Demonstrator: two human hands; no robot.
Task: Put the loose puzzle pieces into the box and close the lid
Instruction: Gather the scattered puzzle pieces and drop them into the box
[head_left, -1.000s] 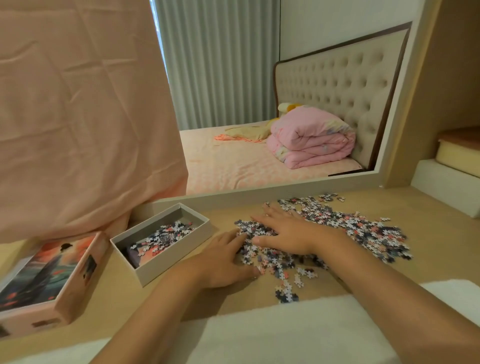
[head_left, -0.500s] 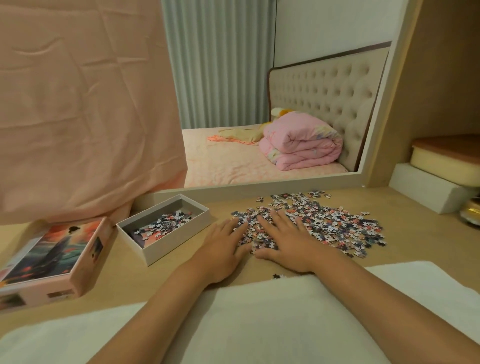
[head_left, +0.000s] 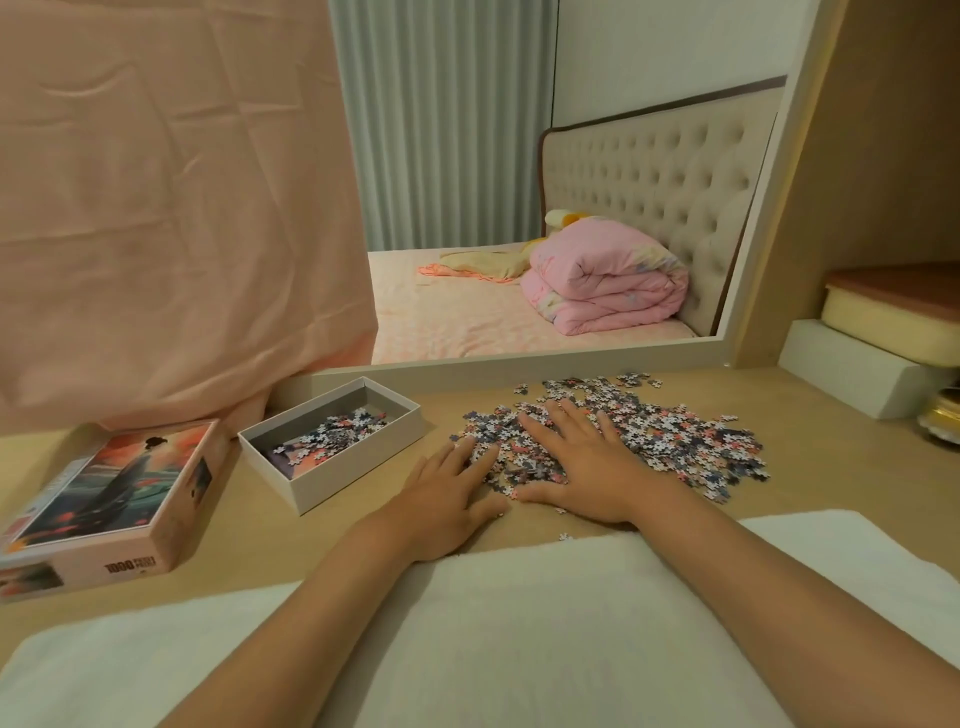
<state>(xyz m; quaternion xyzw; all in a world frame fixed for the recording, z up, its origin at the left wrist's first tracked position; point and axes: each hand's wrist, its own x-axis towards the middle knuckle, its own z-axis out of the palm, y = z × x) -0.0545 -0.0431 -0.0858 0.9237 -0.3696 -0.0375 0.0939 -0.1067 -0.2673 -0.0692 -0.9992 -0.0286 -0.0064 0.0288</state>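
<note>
Both hands were flat, fingers spread: left hand (head_left: 448, 496) at the edge of the puzzle pieces (head_left: 649, 431), right hand (head_left: 582, 462) on top. Open box (head_left: 332, 441) sat just left on the tabletop (head_left: 831, 467), lid (head_left: 111, 499) beyond.

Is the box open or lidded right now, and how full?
Open, far from full. The box shows its inside, a small heap of pieces on its floor; the printed lid lies apart, to its left.
</note>
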